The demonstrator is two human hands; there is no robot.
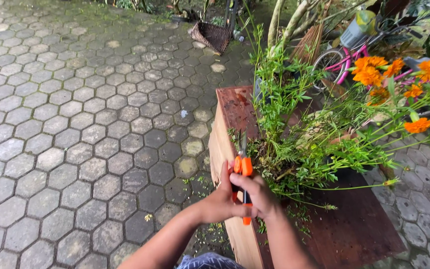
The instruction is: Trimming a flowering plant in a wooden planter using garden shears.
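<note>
Both my hands are together on the pruning shears (244, 169) — my left hand (221, 201) wraps the lower part of the orange handles from the left, and my right hand (258, 196) clamps over them from the right, fingers folded around the grip. The shears point away from me, their short dark blades up near the base of the plant stems; I cannot tell whether the blades are parted or touching any stem.

The shears sit over the near left part of the wooden worktop (354, 229), a reddish-brown board with a paler wooden side, wet-looking and littered with small green clippings. Just beyond the blades stands a bushy green plant (294, 144) with thin stems and narrow leaves, leaning off to the right, where its orange flowers (374, 72) are open — its pot is mostly hidden by foliage.

To my left lies hexagonal stone paving (75, 124), mossy in places. Farther back, a woven basket (211, 35) is on the ground, and a pink bicycle (344, 57) stands behind the flowers.
</note>
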